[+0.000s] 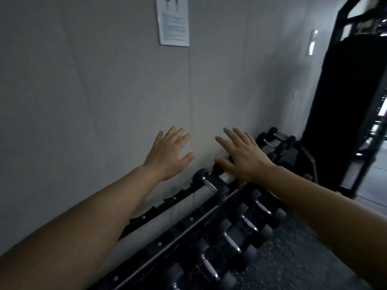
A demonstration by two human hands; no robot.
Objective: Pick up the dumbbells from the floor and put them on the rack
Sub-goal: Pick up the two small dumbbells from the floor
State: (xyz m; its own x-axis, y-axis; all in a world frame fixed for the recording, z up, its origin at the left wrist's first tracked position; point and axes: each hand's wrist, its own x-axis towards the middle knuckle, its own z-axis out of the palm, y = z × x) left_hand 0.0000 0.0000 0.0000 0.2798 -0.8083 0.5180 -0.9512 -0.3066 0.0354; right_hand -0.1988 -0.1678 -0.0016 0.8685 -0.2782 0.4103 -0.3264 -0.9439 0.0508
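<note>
Both hands out flat over the dumbbell rack, holding nothing.

Nearest, below the wrists, a row of dumbbells (231,241) sits on the lower tier of the rack (167,240), chrome handles catching light. Further up, one dumbbell (206,183) lies on the top rail, just under the right hand (245,156), fingers spread and empty. The left hand (169,152) is likewise splayed open, apart from everything. Beyond the fingertips stands the grey wall (94,84) with a poster (172,19).
</note>
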